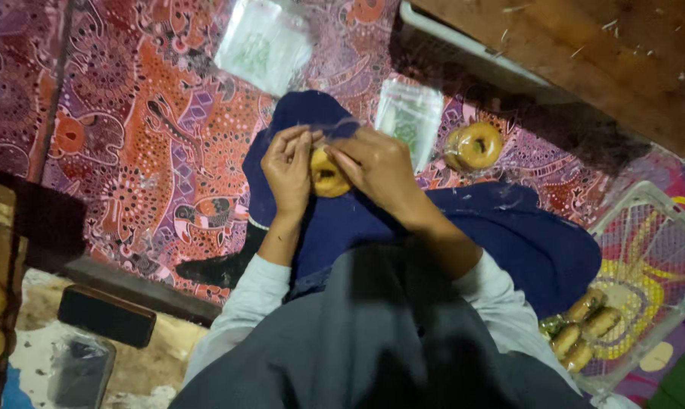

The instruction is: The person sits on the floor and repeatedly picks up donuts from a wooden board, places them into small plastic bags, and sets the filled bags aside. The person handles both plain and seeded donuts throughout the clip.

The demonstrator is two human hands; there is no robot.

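While a red and purple patterned cloth covers the floor across the far and left part of the scene, a dark wooden board juts in at the far right and a pale mesh basket sits at the right edge. Both hands meet in the middle, above a knee in dark blue cloth. The left hand and the right hand are both closed around a ring-shaped golden doughnut, fingers pinching a thin clear plastic bag at its far side. The doughnut stands on edge, its hole facing the camera, so it has no clear long axis. Just right of the hands, a second doughnut in a clear wrapper lies flat on the cloth. Two empty clear bags lie farther off. Several more doughnuts lie in the near corner of the basket. A dark phone rests near left.
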